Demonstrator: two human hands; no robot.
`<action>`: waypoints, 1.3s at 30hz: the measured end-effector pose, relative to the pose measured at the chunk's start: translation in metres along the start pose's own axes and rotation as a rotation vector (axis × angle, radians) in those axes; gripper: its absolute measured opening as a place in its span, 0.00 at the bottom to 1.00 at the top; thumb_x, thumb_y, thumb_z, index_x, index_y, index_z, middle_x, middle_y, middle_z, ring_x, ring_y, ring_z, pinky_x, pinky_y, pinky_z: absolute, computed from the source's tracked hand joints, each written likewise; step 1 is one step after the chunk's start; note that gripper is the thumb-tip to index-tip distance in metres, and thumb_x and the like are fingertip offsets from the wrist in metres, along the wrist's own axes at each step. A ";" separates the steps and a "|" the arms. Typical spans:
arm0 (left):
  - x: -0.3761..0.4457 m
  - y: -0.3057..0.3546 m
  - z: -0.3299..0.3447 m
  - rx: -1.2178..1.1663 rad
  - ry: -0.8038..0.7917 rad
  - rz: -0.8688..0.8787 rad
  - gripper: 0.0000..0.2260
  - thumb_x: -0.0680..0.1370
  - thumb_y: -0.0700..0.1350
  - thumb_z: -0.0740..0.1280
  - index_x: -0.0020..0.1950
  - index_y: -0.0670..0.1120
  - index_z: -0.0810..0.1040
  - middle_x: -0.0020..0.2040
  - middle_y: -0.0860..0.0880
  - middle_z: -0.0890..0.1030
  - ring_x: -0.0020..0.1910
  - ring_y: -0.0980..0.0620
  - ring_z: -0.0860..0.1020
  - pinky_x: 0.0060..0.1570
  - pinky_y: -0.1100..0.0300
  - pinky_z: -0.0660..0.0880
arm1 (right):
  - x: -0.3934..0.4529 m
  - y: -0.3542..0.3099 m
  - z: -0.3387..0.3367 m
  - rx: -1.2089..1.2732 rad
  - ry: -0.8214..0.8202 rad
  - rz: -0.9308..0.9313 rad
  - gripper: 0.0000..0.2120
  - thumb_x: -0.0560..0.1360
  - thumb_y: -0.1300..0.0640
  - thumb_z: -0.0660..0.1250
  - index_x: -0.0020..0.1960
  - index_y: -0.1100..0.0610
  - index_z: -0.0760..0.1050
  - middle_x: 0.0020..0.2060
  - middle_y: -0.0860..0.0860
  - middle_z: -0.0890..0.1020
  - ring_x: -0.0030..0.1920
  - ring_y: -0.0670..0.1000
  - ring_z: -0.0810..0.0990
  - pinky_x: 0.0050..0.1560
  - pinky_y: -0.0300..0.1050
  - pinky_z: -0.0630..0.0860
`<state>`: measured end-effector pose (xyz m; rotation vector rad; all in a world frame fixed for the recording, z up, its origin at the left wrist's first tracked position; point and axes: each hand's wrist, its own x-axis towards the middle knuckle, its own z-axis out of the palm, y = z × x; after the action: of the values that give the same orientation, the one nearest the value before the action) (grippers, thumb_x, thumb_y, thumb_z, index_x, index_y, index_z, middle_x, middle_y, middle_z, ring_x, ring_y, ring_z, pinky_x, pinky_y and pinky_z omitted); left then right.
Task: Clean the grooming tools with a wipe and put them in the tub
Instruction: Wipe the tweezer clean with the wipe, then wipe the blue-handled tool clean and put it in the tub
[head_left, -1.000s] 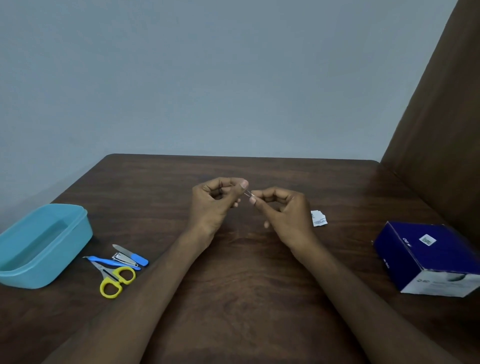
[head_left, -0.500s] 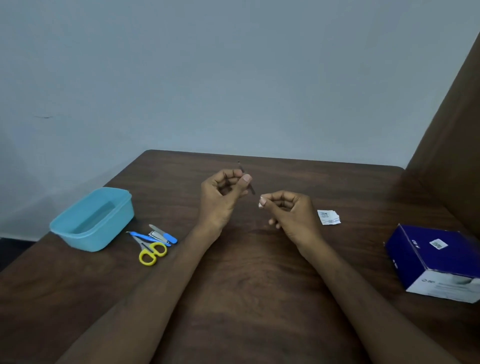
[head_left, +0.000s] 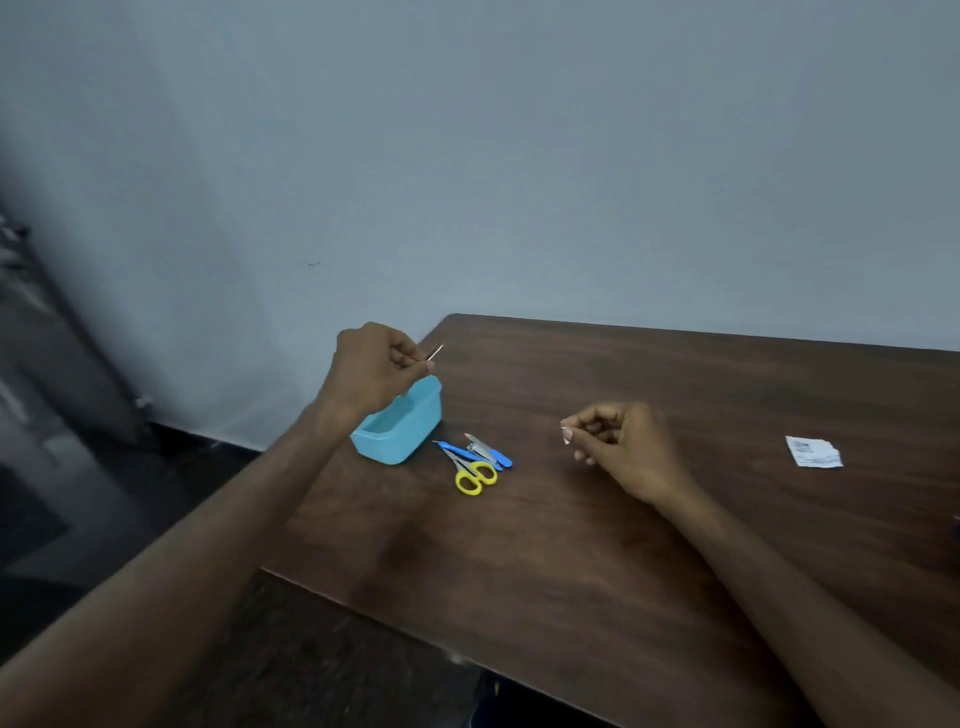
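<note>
The left hand is raised over the far left corner of the desk, fingers curled and pinching a thin metal tool whose tip pokes out up and to the right. What kind of tool it is cannot be told; it is too slim and small. The hand hangs just above the far end of the tub, a light blue open box that stands near the desk's left edge. Whether anything already lies in the tub cannot be seen from here.

Just right of the tub, on the desk, lie the tools that look untouched: scissors with yellow handles, a blue-handled tool across them, and clippers touching that cluster.

Further right, near the middle of the desk, the right hand hovers with fingers curled, pinching a small white wipe between thumb and forefinger. Well apart, toward the right edge, lies a torn white sachet.

The step in hand appears to be dropping the wiped tool into the tub. The next move calls for lowering the left hand a little over the tub's opening and letting go, then reaching for one of the three tools beside it while the right hand holds the wipe ready.
</note>
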<state>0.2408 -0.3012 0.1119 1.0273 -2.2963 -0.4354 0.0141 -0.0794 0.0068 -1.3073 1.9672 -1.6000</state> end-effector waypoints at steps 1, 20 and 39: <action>0.003 -0.009 -0.007 0.096 -0.019 -0.064 0.06 0.75 0.53 0.81 0.46 0.51 0.89 0.37 0.57 0.86 0.39 0.59 0.83 0.44 0.62 0.79 | 0.002 0.000 0.006 0.002 0.004 -0.001 0.03 0.77 0.61 0.78 0.46 0.55 0.87 0.36 0.52 0.88 0.35 0.49 0.88 0.39 0.46 0.86; 0.021 -0.013 0.034 0.818 -0.288 -0.157 0.13 0.79 0.48 0.71 0.62 0.47 0.79 0.41 0.51 0.73 0.53 0.46 0.82 0.49 0.55 0.72 | -0.009 0.007 -0.004 0.070 0.106 0.030 0.03 0.78 0.63 0.77 0.48 0.57 0.87 0.39 0.53 0.89 0.32 0.47 0.86 0.34 0.38 0.82; -0.017 0.041 0.059 0.864 -0.315 0.452 0.14 0.84 0.45 0.66 0.67 0.58 0.84 0.64 0.49 0.85 0.62 0.43 0.83 0.53 0.55 0.77 | -0.008 0.010 -0.004 0.066 0.103 0.037 0.05 0.78 0.62 0.77 0.46 0.54 0.86 0.38 0.53 0.89 0.31 0.47 0.86 0.33 0.41 0.81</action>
<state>0.1899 -0.2577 0.0804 0.7700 -2.9695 0.6855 0.0107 -0.0711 -0.0028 -1.1788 1.9676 -1.7307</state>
